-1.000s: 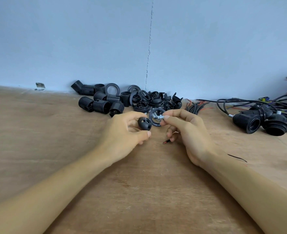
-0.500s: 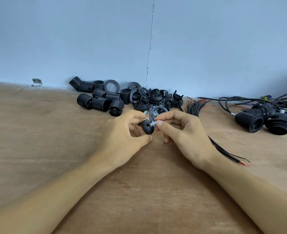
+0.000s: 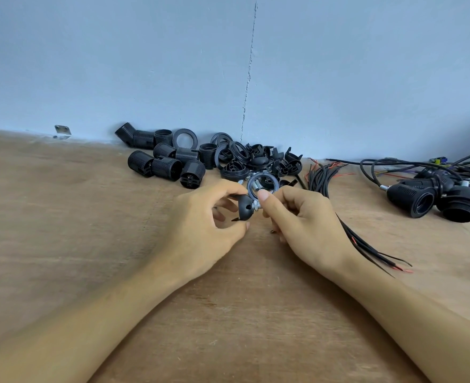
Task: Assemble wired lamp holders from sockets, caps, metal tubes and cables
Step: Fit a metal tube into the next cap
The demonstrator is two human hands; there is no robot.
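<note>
In the head view, a domed black cap [image 3: 245, 207] is pinched between thumb and fingers of the left hand [image 3: 206, 219], just above the wooden table [image 3: 62, 217]. A threaded metal tube [image 3: 256, 206] is pinched by the right hand [image 3: 305, 225] and set against the cap's crown, apparently so it can be screwed in. Loose sockets [image 3: 167, 165] and cables [image 3: 321, 175] are kept near, behind the hands.

Legible text, labels, brands, numbers, signs: none. Nothing readable on the cap [image 3: 243, 204] gripped by the left hand [image 3: 203, 226], the metal tube [image 3: 256, 206] pinched by the right hand [image 3: 307, 221], the sockets [image 3: 167, 165] beyond the left hand, or the cables [image 3: 322, 176] right of the right hand.
</note>
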